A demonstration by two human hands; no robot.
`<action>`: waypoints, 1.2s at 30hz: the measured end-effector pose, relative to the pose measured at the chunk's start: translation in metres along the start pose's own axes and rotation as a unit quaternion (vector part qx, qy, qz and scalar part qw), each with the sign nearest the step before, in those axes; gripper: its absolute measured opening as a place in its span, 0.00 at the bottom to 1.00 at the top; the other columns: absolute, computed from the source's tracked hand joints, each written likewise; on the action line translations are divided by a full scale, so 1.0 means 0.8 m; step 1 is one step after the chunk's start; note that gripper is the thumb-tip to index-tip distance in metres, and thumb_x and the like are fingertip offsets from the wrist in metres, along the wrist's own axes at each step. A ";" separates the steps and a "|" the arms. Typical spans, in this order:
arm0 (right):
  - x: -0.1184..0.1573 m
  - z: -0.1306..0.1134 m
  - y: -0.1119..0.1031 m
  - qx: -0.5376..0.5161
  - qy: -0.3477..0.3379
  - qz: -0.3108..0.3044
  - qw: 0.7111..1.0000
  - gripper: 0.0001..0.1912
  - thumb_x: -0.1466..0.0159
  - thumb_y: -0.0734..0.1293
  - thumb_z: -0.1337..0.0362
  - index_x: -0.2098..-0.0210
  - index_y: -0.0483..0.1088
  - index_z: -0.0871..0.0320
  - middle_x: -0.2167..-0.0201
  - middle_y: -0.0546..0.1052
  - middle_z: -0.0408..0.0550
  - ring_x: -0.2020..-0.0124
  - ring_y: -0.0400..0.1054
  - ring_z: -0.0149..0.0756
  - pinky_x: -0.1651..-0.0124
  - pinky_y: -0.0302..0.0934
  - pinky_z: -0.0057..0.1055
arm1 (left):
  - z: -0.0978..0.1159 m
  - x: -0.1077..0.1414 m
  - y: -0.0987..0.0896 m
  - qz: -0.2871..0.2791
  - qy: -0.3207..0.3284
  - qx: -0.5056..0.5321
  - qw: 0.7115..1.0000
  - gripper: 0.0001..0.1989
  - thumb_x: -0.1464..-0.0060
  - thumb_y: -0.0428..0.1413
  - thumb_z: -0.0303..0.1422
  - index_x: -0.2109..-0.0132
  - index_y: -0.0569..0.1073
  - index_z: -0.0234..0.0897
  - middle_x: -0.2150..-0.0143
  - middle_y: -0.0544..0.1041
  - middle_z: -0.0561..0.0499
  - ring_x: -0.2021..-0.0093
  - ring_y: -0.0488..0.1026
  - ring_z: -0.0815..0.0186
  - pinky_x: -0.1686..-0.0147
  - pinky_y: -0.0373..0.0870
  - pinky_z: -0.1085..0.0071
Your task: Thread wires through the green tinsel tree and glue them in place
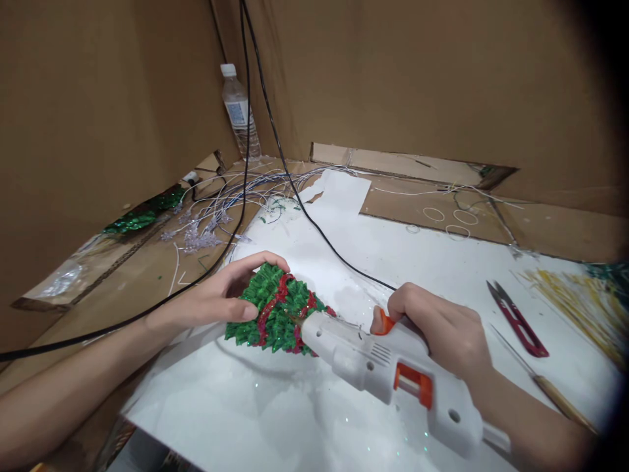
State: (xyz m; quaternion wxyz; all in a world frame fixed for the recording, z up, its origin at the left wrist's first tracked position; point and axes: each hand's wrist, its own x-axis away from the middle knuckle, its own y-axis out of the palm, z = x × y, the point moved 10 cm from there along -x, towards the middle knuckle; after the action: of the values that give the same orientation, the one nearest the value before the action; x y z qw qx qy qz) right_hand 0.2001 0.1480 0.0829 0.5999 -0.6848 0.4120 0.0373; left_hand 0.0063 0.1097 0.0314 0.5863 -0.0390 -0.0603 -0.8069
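My left hand cups a small cone-shaped tree of green glittery material, wound with a red sparkly garland. My right hand grips a white hot glue gun, with a finger on its orange trigger. The gun's nozzle end presses against the tree's right side, so the tip is hidden. The tree lies on its side just above the white board.
A white board lies inside cardboard walls. Red thread snips and a wooden-handled needle tool lie to the right. Behind are tangled wires, a black cord, a plastic water bottle and green tinsel.
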 end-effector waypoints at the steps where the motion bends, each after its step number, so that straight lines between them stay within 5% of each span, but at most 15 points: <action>1: 0.000 -0.002 -0.002 0.000 -0.004 0.005 1.000 0.11 0.42 0.54 0.76 0.73 0.60 0.55 0.80 0.67 0.40 0.81 0.59 0.28 0.77 0.49 0.27 | 0.000 0.000 0.000 0.001 0.002 -0.003 1.000 0.28 0.54 0.62 0.39 0.47 0.64 0.39 0.57 0.73 0.46 0.61 0.72 0.61 0.65 0.71 0.70; 14: 0.002 -0.027 -0.021 0.071 -0.011 0.013 0.997 0.11 0.36 0.57 0.66 0.75 0.64 0.57 0.81 0.66 0.43 0.82 0.58 0.28 0.78 0.48 0.26 | 0.004 -0.001 -0.002 -0.004 0.009 -0.025 1.000 0.28 0.55 0.63 0.39 0.48 0.64 0.37 0.59 0.73 0.46 0.65 0.72 0.62 0.68 0.71 0.72; 36: 0.005 -0.017 -0.020 0.073 -0.002 0.013 0.997 0.07 0.44 0.58 0.73 0.73 0.62 0.55 0.80 0.66 0.38 0.81 0.57 0.27 0.77 0.45 0.25 | 0.001 0.001 -0.003 0.000 0.011 -0.034 0.999 0.28 0.56 0.63 0.38 0.48 0.65 0.38 0.56 0.71 0.46 0.62 0.71 0.62 0.65 0.71 0.72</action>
State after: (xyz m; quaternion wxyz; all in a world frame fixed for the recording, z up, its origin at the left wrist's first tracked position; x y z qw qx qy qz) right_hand 0.2066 0.1336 0.0973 0.6486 -0.6338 0.4212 0.0158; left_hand 0.0036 0.1102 0.0321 0.5855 -0.0500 -0.0261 -0.8087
